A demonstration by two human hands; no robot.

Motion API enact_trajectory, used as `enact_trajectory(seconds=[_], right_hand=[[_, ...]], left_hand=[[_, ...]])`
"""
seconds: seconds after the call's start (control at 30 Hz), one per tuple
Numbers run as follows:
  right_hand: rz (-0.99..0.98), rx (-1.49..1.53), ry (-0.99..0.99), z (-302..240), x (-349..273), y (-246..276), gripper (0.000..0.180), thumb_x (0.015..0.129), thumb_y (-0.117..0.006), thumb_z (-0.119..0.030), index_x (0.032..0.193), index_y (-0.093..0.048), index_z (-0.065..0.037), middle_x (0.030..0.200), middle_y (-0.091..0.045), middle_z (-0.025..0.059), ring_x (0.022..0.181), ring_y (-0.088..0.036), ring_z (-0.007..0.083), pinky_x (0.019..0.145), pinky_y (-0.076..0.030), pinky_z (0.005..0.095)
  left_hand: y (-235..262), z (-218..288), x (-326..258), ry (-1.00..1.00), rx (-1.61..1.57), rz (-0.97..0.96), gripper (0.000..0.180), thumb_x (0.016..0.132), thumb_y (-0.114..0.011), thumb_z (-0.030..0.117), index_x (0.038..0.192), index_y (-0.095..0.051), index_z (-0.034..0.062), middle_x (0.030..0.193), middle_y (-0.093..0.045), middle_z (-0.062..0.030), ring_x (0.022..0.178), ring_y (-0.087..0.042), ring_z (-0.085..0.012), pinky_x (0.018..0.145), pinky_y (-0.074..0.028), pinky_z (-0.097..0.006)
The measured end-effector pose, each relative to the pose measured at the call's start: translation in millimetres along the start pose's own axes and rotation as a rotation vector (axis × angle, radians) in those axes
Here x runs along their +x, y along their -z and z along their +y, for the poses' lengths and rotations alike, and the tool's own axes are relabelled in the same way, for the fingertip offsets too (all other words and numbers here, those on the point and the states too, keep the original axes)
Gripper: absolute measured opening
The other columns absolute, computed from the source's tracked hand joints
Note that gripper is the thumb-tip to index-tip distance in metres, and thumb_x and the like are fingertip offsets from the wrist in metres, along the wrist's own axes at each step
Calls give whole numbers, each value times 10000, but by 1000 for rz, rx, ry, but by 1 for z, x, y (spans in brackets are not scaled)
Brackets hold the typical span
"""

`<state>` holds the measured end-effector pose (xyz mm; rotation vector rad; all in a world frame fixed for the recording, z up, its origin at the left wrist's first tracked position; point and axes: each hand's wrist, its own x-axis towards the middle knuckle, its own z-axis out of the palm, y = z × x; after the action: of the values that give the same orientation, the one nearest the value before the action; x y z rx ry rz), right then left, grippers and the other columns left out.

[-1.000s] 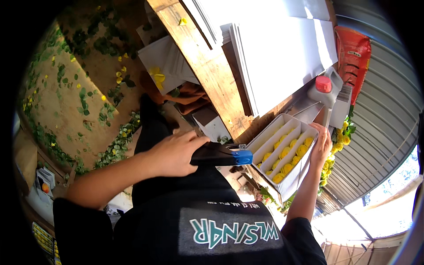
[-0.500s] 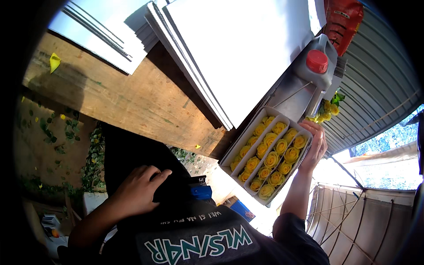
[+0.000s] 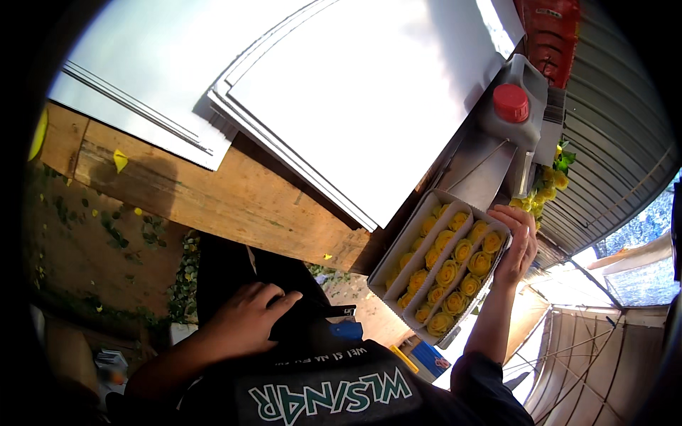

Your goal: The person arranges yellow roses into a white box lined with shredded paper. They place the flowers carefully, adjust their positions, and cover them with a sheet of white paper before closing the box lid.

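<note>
A pale box (image 3: pixel 398 255) with corrugated sides and inner dividers sits tilted at the end of the wooden bench. Yellow roses (image 3: pixel 447 272) stand heads-up in rows between its dividers. My right hand (image 3: pixel 517 245) grips the box's right wall near its far corner; some fingertips are hidden behind it. Just beyond those fingers lies a bunch of yellow roses (image 3: pixel 547 192) with green leaves. My left hand (image 3: pixel 257 316) is in front of my body, fingers loosely bent and thumb apart, with nothing visible in it. It is away from the box.
Stacked white sheets (image 3: pixel 355 106) cover much of the wooden bench (image 3: pixel 192 177). A grey jug with a red cap (image 3: pixel 511 104) stands behind the box beside a metal surface. A red bag (image 3: pixel 550 35) is at the far right. Leaves litter the floor at left.
The view has shifted, so bench and sheets sit differently in the picture. My right hand keeps its hold on the box; my left hand stays in front of my body.
</note>
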<state>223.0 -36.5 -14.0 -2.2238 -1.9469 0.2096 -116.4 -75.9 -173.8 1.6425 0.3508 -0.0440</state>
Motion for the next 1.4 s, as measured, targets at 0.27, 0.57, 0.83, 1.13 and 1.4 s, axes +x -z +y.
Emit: enact_trajectory(seconds=[0.27, 0.57, 0.83, 1.13, 1.4], right_hand=[[327, 578, 89, 8, -27, 17, 301, 877, -394, -189, 894, -604, 26, 983, -550, 140, 985, -490, 238, 858, -378, 330], [-232, 981, 417, -27, -152, 49, 985, 695, -678, -434, 1331, -103, 51, 1351, -170, 278, 1249, -238, 380, 1013, -238, 417], [24, 1507, -227, 63, -234, 89, 478, 742, -555, -86, 1177, -411, 50, 1048, -528, 140, 977, -499, 181, 847, -396, 294], [-322, 1618, -720, 125, -270, 87, 327, 654, -643, -183, 892, -535, 13, 751, -547, 45, 654, -508, 120, 564, -409, 238], [-429, 1687, -502, 118, -249, 64, 222, 666, -590, -216, 773, -571, -22, 658, -522, 16, 562, -454, 125, 503, -351, 244]], left_hand=[[27, 93, -7, 99, -49, 269, 712, 604, -718, 148, 1234, -394, 78, 1031, -462, -124, 966, -475, -288, 839, -403, -360], [-41, 236, 76, -273, -42, 618, 927, 770, -294, 698, 1321, -176, -39, 1170, -329, -191, 1085, -357, -284, 952, -253, -362], [-102, 290, 156, -409, 152, 288, 621, 883, -325, 474, 1287, -304, 2, 1228, -331, -183, 1136, -341, -283, 949, -288, -356], [-19, 267, 281, -294, 1011, 499, 327, 852, -475, 310, 995, -582, 35, 909, -598, -129, 895, -541, -293, 789, -420, -362], [-7, 254, 304, -137, 1110, 429, 383, 820, -473, 451, 788, -653, 115, 687, -598, -130, 670, -564, -331, 610, -446, -378]])
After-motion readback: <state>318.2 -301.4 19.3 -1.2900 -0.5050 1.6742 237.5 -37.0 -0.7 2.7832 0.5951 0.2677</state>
